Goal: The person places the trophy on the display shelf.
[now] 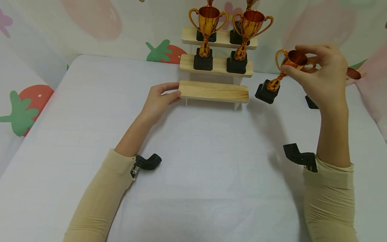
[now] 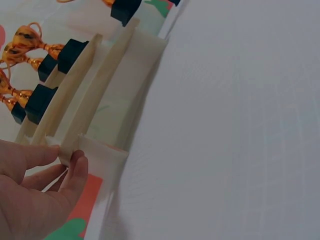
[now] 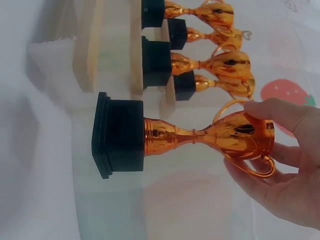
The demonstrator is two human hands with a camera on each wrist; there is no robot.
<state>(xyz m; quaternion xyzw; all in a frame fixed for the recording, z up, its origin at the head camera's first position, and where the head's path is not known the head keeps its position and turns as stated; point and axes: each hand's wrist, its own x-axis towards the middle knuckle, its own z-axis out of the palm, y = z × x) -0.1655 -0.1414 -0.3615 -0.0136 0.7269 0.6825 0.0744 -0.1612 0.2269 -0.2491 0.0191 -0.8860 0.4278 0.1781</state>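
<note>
My right hand (image 1: 328, 74) grips a gold trophy cup (image 1: 273, 84) by its bowl, between the handles. The trophy tilts in the air just right of a wooden tiered display stand (image 1: 213, 91); its black base (image 3: 125, 135) shows large in the right wrist view. At the stand's left end, my left hand (image 1: 155, 104) pinches the lowest shelf (image 2: 95, 95), thumb and fingers around its edge. That shelf bears nothing. Two trophies stand on the middle shelf (image 1: 219, 66), and two more behind them on the top shelf (image 1: 222, 39).
Another trophy (image 1: 353, 73) is on the right, partly hidden behind my right hand and wrist. A white cloth (image 1: 196, 161) covers the table. Behind the stand rises a backdrop printed with strawberries (image 1: 172, 53). A black wrist mount (image 1: 148, 162) juts from the left sleeve.
</note>
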